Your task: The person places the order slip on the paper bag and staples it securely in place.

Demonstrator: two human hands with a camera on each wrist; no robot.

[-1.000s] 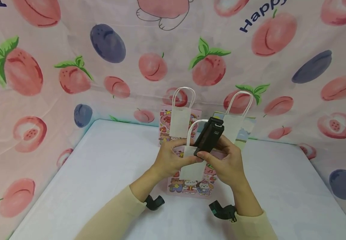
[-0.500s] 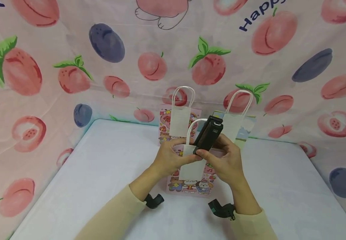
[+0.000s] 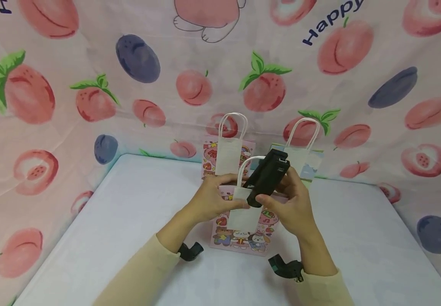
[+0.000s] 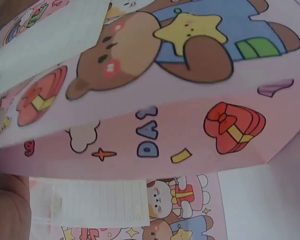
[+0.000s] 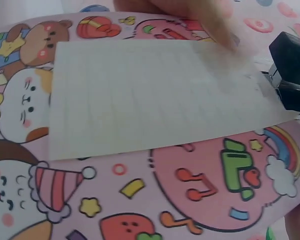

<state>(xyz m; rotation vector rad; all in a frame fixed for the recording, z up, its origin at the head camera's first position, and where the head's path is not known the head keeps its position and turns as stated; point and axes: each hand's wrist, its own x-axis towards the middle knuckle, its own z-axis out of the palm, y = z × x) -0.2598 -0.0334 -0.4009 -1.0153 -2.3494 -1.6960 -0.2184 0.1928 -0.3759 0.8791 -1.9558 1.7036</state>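
Observation:
A pink paper gift bag printed with cartoon animals stands at the middle of the table, a white paper panel on its front. My left hand pinches the bag's top edge, thumb in front and fingers behind. My right hand grips a black stapler, tilted up and to the right over the bag's mouth. The stapler's lower end overlaps the top of the white panel. In the right wrist view the blurred right thumb is close above the panel. One white handle rises between the hands.
Behind stand a second pink bag with white handles and a blue-green bag at the right. A fruit-print cloth hangs behind the white table. Each wrist wears a black camera mount.
The stapler has shifted slightly down and to the right at its lower end. My left hand has moved a little left, its thumb now lower on the panel. The bags behind have not moved.

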